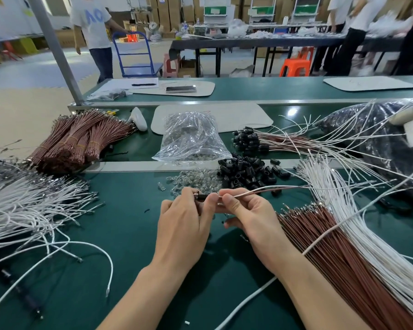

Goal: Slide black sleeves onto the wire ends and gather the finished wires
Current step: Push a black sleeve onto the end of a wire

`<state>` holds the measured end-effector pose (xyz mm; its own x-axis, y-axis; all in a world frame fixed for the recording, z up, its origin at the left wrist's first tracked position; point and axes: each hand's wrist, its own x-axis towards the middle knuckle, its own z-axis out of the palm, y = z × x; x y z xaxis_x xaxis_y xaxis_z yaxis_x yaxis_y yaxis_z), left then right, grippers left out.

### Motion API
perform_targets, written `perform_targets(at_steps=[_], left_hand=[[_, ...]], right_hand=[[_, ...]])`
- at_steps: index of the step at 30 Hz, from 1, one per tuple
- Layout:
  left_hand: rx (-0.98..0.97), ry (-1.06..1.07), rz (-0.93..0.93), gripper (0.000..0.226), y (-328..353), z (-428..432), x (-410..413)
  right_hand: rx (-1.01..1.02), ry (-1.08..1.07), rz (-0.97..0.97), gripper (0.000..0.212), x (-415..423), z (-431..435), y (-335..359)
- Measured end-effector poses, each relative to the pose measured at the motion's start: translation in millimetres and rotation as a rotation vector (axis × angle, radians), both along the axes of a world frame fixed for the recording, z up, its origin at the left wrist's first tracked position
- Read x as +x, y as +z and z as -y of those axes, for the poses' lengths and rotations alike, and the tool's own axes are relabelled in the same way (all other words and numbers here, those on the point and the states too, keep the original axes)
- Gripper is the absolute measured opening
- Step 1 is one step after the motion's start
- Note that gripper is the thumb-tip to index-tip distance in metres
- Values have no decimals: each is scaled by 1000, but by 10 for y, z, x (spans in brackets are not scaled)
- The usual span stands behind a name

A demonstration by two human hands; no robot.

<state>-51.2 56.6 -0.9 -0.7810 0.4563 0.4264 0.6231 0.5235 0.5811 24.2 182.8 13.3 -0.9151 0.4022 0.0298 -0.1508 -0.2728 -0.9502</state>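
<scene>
My left hand pinches a small black sleeve just above the green bench. My right hand pinches a thin pair of wires, one white and one brown, whose end meets the sleeve between my fingertips. The wires run off to the right. A heap of loose black sleeves lies just beyond my hands. Wires with black sleeves fitted lie in a pile farther back. Brown wires and white wires fan out at my right.
A clear bag of small parts and loose clear bulbs sit ahead. Bundled brown wires lie at back left, white wires at left, a large dark bag at right. People stand beyond the benches.
</scene>
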Motion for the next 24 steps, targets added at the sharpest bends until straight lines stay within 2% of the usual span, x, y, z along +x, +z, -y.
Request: perform_targets(at_steps=[11,19,24], left_hand=[[-45,82,-45,50,-22,-33,1],[-76,138,-90,61,-19,-13,-33],[-102,145,-92,65,-33,-22,-51]], right_hand=[[9,0,-2,14,-3,20,32],[36,9,13,20,0,40,41],[33,8,20,11,1,20,15]])
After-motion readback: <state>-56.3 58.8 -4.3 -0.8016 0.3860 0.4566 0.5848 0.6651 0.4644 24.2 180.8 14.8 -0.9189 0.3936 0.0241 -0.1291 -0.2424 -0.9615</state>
